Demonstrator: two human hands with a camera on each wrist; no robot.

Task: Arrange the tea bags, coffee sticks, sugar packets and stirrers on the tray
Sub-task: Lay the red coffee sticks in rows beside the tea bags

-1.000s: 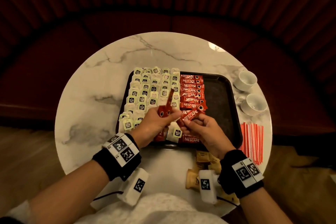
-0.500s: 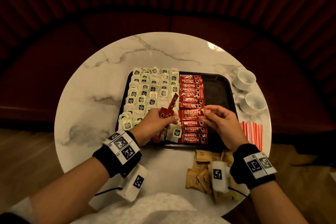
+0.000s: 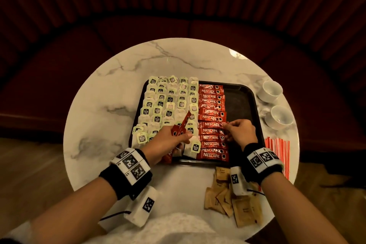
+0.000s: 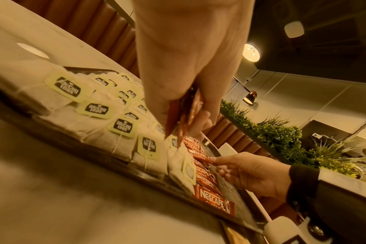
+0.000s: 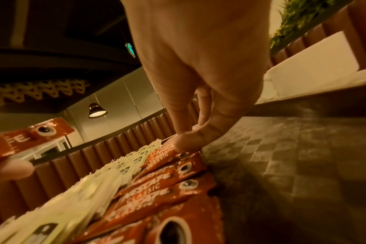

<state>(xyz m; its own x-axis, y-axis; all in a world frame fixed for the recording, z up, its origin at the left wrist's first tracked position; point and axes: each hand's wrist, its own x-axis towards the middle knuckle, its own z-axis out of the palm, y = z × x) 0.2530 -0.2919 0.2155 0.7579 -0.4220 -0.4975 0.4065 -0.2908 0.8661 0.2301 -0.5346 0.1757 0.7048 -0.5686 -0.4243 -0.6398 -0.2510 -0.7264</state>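
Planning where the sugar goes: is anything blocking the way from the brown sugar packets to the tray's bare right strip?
Only the right hand and wrist, lying over the tray's near right corner, straight between the brown sugar packets and the bare strip.

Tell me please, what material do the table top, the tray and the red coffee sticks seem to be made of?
Table top: looks like polished marble or an imitation, white with grey veins and a lamp reflection.
Tray: dark, matte, probably plastic; the right wrist view shows a checkered non-slip texture.
Coffee sticks: glossy printed foil or plastic film, with crimped ends.
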